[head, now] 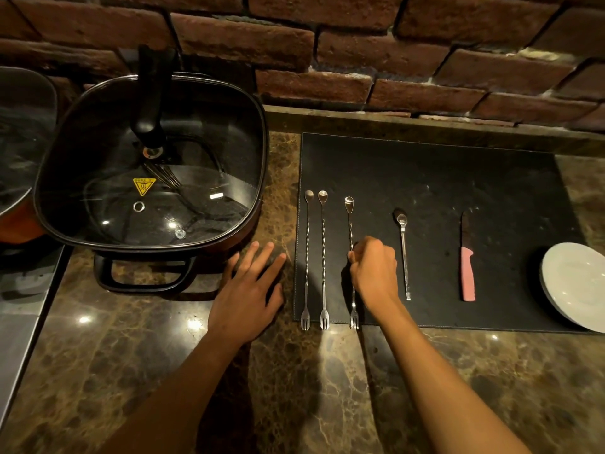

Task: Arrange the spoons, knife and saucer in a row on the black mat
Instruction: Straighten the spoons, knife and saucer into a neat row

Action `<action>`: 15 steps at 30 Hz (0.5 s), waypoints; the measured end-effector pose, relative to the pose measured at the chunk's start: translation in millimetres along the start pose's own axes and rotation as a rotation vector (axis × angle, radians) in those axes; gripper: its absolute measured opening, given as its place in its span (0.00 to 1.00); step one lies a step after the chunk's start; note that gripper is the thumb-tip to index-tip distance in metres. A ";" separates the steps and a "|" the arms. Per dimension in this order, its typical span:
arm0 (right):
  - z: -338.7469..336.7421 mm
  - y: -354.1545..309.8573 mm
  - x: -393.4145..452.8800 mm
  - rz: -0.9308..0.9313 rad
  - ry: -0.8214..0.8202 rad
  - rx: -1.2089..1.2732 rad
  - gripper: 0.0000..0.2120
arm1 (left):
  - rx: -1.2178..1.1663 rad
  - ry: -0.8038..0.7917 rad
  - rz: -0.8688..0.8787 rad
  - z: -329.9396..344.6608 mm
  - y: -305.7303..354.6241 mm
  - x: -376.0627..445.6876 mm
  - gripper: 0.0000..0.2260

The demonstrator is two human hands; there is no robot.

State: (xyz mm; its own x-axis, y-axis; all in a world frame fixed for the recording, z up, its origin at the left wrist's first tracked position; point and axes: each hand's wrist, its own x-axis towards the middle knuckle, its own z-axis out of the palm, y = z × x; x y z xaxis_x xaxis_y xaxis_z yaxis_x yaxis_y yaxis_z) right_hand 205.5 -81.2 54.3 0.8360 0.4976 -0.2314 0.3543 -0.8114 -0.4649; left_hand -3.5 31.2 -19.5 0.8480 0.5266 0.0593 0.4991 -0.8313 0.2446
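Fingers [355,257] of our right hand [375,270] pinch the twisted stem of the third bar spoon [349,208], likely to square it with its two neighbours on the black mat [425,178]; our left hand [252,286] rests flat and empty on the marble counter [294,388]; teaspoon [403,244], pink-handled knife [467,270] and saucer [576,283] continue the row rightward.

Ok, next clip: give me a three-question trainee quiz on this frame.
1. How many long twisted spoons lie on the black mat?
2. True or false: the left hand is holding the knife.
3. Which sits furthest right: A) short spoon, B) knife, C) saucer?

Key:
1. Three. The right hand grips the third one.
2. False. It rests flat on the counter, beside the lidded pan.
3. C, overhanging the mat's right edge.
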 end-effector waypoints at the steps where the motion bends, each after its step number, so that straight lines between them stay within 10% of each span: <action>1: 0.2 -1.3 0.0 -0.008 -0.001 0.000 0.06 | -0.001 0.002 0.001 -0.1 0.1 -0.1 0.26; 15: 10.4 -15.9 0.6 -0.058 -0.022 -0.026 0.04 | -0.024 -0.024 -0.013 -4.5 2.3 0.1 0.26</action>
State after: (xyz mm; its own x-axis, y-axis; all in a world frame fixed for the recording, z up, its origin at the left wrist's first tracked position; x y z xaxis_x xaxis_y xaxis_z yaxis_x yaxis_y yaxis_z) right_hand 196.0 -64.8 52.8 0.8041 0.5509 -0.2236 0.4131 -0.7882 -0.4562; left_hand -3.0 30.2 -14.5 0.8458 0.5325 0.0328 0.5057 -0.8198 0.2687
